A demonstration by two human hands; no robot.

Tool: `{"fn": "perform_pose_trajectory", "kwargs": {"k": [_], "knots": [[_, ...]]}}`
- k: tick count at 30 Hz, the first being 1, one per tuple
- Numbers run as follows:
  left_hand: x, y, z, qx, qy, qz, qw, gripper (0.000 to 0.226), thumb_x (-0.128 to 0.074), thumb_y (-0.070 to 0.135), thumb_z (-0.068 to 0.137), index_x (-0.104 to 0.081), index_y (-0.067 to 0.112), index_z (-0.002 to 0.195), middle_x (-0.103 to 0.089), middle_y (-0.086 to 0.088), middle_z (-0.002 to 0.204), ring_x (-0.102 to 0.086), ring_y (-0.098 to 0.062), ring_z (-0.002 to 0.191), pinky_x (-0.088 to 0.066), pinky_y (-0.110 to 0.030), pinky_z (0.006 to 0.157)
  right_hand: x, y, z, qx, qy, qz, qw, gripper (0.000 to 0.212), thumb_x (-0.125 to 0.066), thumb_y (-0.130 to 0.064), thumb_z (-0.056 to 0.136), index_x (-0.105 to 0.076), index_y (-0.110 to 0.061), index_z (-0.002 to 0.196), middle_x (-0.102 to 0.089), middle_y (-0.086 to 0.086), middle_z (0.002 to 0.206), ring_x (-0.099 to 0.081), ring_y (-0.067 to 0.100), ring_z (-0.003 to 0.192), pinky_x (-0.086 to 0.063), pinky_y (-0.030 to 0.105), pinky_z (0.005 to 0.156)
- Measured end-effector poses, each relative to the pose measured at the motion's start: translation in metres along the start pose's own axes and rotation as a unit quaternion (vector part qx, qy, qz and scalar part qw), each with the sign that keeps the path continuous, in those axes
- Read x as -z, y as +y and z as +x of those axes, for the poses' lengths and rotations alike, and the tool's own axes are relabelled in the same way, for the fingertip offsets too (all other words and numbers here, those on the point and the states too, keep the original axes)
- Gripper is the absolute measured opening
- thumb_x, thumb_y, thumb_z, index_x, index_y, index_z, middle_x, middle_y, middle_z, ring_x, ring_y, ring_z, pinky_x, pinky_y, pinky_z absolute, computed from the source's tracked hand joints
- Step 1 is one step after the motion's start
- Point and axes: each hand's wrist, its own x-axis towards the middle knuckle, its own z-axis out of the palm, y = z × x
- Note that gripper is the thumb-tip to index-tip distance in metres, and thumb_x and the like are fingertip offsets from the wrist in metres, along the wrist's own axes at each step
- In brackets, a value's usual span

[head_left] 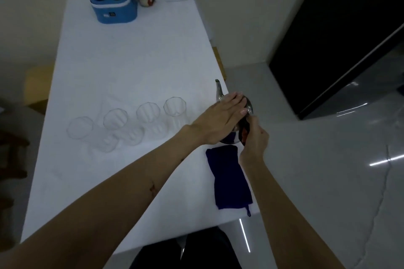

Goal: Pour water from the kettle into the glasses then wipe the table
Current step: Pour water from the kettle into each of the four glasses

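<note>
The kettle [237, 124] is seen standing at the right edge of the white bench [131, 72], its spout [218, 89] pointed away from the person, just beyond a dark blue cloth [229, 179] laid flat at the near right. The left hand [220, 119] is laid flat over the kettle's lid, fingers [235, 99] together and outstretched, while the right hand [254, 142] is closed around the dark handle. Four clear glasses [131, 124] are ranged in a row to the left of the kettle, and all appear empty. The pouring step is judged to be only beginning: the kettle has been gripped but not yet lifted. Next, it must be raised, carried to the nearest glass [176, 109] and tipped with the lid held down.
</note>
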Motion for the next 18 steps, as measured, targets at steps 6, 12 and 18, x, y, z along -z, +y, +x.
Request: {"fn": "perform_pose_trajectory", "kwargs": {"k": [6, 12, 18], "knots": [[0.019, 0.021, -0.043, -0.06, 0.049, -0.028, 0.997, 0.057, -0.019, 0.043, 0.103, -0.021, 0.014, 0.152, -0.011, 0.004, 0.162, -0.002, -0.004, 0.149, -0.009, -0.039, 0.123, 0.003, -0.032, -0.064, 0.061, 0.033, 0.007, 0.998, 0.028, -0.069, -0.03, 0.084, -0.063, -0.017, 0.061, -0.058, -0.003, 0.065, -0.054, 0.014, 0.071, -0.045, 0.033, 0.069], [0.047, 0.032, -0.109, -0.108, 0.125, 0.03, 0.986, 0.052, -0.023, 0.037, 0.103, -0.031, 0.013, 0.149, -0.022, 0.0, 0.16, -0.011, -0.011, 0.149, -0.014, -0.042, 0.121, -0.002, -0.034, -0.127, 0.071, -0.01, 0.039, 0.997, 0.014, -0.069, -0.03, 0.076, -0.066, -0.019, 0.07, -0.062, -0.002, 0.071, -0.055, 0.014, 0.068, -0.043, 0.03, 0.061], [0.061, 0.013, -0.183, -0.073, 0.184, 0.08, 0.977, 0.058, -0.017, 0.043, 0.1, -0.036, 0.014, 0.147, -0.029, 0.0, 0.158, -0.015, -0.013, 0.148, -0.012, -0.04, 0.121, -0.029, -0.009, -0.177, 0.038, -0.093, 0.037, 0.994, 0.011, -0.062, -0.028, 0.076, -0.064, -0.02, 0.068, -0.063, -0.005, 0.065, -0.059, 0.009, 0.059, -0.047, 0.024, 0.061]]}}
